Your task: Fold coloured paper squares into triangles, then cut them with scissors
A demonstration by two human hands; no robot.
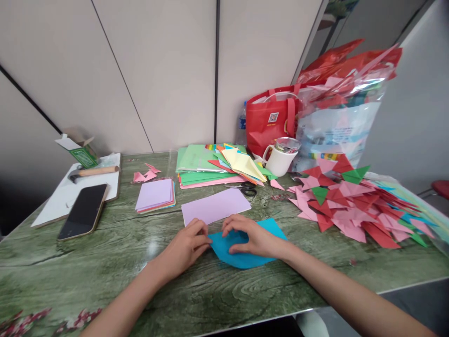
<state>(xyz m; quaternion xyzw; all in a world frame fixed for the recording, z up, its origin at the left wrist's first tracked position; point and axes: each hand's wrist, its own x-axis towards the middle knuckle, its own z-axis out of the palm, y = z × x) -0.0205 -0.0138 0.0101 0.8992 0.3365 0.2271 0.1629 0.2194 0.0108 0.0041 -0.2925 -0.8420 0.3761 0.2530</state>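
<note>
A sheet of blue paper (pixel 245 255) lies in front of me, its near edge curved and partly lifted. My left hand (pixel 191 243) pinches the paper's left corner between thumb and fingers. Over the middle of the sheet rests my right hand (pixel 250 238), fingers curved and thumb apart from them, with no object between them. Just beyond both hands is a strip of purple paper (pixel 215 204). A stack of small square papers (pixel 155 195), purple on top, sits farther left.
Folded paper pieces (pixel 351 201) are heaped at right, before a clear plastic bag (pixel 336 126). A white mug (pixel 280 159), scissors (pixel 248 189) and a paper stack (pixel 203 161) stand behind. A phone (pixel 84 210) and hammer (pixel 94 172) lie left.
</note>
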